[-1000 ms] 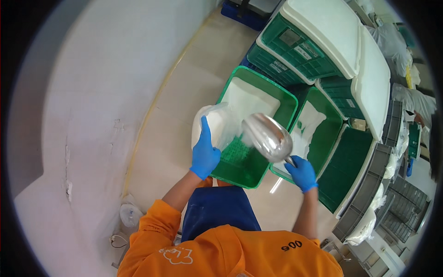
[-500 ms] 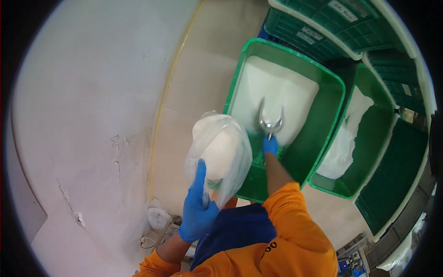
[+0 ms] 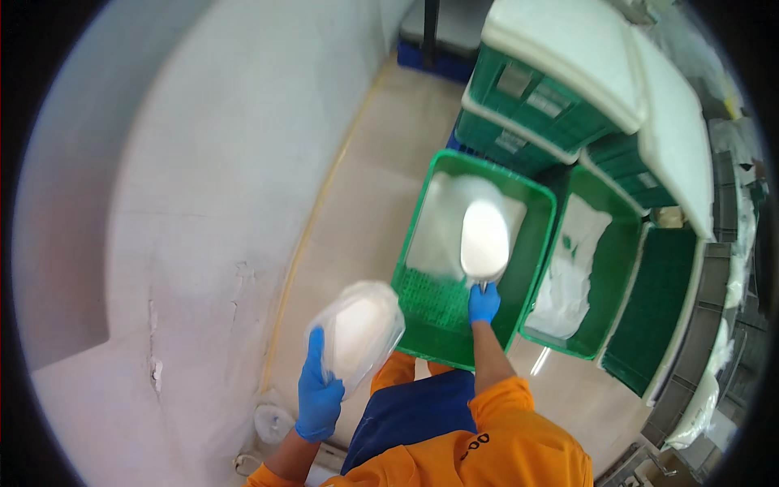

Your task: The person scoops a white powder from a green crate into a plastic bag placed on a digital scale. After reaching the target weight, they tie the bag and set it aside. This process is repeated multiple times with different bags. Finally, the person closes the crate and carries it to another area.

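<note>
My left hand (image 3: 319,396), in a blue glove, grips the side of a clear plastic bag (image 3: 393,331) with its thumb laid along the outside. White powder (image 3: 355,331) shows inside the bag. In my gloved right hand (image 3: 484,303) is the handle of a metal scoop (image 3: 480,277), its bowl heaped with white powder. The scoop is raised over a green crate (image 3: 544,268), where more white powder (image 3: 426,235) lies toward the far end. At the crate's near end the bare green bottom shows. The bag hangs just left of the crate's near corner.
To the right stands a second green crate (image 3: 621,280) holding white plastic sheeting (image 3: 564,292). Stacked green crates with white lids (image 3: 560,53) rise beyond. A cracked pale wall (image 3: 203,243) runs along the left. A wrapped roll-like item (image 3: 273,422) lies by the wall near me.
The scoop has come up out of the powder and is now full. My view has shifted, so more of the stacked crates shows. My left hand still holds the bag.
</note>
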`<action>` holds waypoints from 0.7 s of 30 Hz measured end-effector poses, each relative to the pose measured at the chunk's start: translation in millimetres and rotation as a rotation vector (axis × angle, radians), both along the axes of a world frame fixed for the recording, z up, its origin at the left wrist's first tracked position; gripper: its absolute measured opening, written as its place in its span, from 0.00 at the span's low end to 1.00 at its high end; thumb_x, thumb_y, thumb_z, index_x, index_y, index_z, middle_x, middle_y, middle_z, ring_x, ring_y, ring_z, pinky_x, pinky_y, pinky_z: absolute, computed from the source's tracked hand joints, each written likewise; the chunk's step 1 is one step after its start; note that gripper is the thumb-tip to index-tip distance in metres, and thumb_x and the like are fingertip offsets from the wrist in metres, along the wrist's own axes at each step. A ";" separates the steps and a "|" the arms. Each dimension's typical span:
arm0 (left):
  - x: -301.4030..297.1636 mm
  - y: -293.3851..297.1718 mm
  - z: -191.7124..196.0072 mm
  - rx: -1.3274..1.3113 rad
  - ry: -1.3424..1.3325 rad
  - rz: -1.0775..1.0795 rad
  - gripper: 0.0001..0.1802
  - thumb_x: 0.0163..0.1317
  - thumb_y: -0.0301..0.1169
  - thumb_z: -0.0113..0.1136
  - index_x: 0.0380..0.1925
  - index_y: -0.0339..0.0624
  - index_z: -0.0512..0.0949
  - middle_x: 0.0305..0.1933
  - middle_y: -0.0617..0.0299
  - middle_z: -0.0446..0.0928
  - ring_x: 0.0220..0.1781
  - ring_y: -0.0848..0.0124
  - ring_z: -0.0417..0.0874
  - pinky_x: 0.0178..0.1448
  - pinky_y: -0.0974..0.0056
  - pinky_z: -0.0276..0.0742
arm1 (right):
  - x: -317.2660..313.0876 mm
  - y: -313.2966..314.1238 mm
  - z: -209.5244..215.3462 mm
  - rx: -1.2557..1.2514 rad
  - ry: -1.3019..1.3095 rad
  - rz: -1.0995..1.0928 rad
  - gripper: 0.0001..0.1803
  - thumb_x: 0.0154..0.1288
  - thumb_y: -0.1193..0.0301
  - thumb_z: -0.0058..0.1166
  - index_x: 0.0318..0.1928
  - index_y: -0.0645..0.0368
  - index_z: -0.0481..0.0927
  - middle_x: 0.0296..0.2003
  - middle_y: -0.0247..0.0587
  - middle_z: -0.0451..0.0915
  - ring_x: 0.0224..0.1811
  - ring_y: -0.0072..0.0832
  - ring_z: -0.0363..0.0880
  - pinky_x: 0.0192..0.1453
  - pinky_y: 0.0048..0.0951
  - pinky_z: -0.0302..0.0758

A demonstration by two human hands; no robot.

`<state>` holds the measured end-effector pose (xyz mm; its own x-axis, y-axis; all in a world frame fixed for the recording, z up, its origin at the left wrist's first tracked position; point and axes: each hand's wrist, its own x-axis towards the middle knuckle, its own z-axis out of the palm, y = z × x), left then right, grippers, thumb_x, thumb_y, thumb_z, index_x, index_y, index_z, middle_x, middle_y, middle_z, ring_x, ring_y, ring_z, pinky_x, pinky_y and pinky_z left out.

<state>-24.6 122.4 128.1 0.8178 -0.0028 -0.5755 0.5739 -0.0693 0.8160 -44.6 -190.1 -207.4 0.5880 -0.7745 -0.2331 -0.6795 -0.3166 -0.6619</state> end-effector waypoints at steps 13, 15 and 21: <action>-314.2 81.8 166.2 -0.147 -0.375 0.640 0.48 0.44 0.12 0.41 0.74 0.33 0.51 0.78 0.53 0.52 0.79 0.64 0.52 0.76 0.64 0.54 | -37.7 -55.4 247.7 -0.240 -0.216 0.397 0.14 0.56 0.62 0.55 0.33 0.61 0.78 0.28 0.60 0.81 0.32 0.57 0.80 0.38 0.50 0.75; -377.6 86.6 188.0 -0.192 -0.484 0.804 0.48 0.45 0.12 0.41 0.74 0.34 0.51 0.79 0.54 0.51 0.76 0.66 0.57 0.69 0.67 0.63 | -41.3 -49.0 276.1 -0.285 -0.311 0.493 0.15 0.56 0.61 0.56 0.32 0.61 0.77 0.27 0.60 0.80 0.32 0.57 0.80 0.37 0.51 0.75; -567.8 79.5 279.7 -0.339 -0.892 1.216 0.43 0.57 0.15 0.45 0.75 0.37 0.47 0.80 0.56 0.46 0.19 0.87 0.61 0.19 0.80 0.63 | -86.9 -6.8 346.3 -0.263 -0.410 0.872 0.15 0.61 0.67 0.55 0.43 0.66 0.80 0.35 0.59 0.83 0.35 0.51 0.83 0.40 0.45 0.76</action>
